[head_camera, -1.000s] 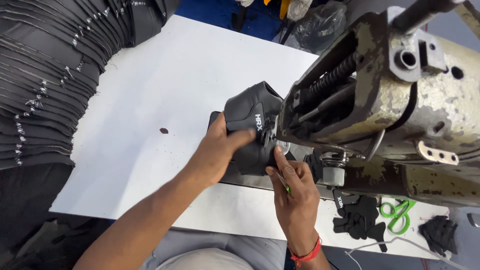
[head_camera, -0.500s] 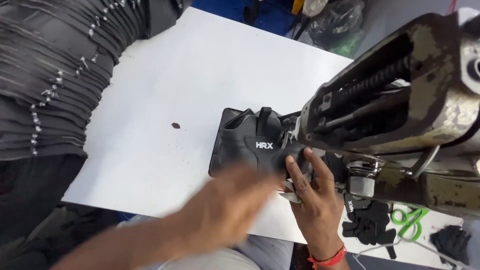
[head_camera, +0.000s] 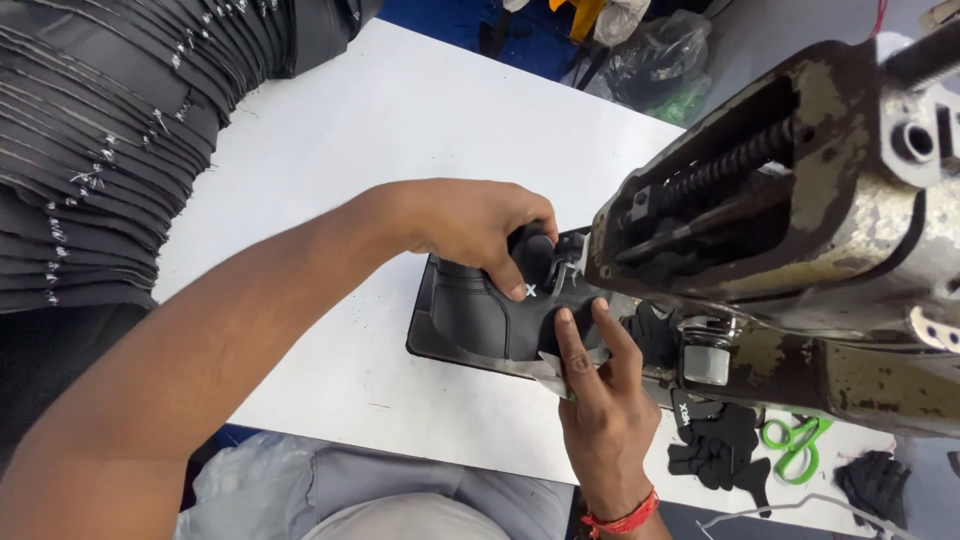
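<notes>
Black shoe upper (head_camera: 490, 320) lies on the white table (head_camera: 330, 140), its right end under the sewing machine head (head_camera: 800, 230).

My left hand (head_camera: 470, 225) curls over its far edge, fingers pinching it; my right hand (head_camera: 600, 400) presses two fingers spread on its near edge. Feeding flat and steady seems wise. Stacked black pieces (head_camera: 90, 150) sit far left; green scissors (head_camera: 795, 440) and small cut parts (head_camera: 715, 450) right.

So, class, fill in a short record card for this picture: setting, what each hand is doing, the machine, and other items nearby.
Setting: white table
Left hand: grips the top of the black shoe upper
Right hand: fingers pressed on the upper's near edge
Machine: worn sewing machine, upper tucked beneath it
Nearby: stacked black pieces, green scissors, small black cut pieces
</notes>
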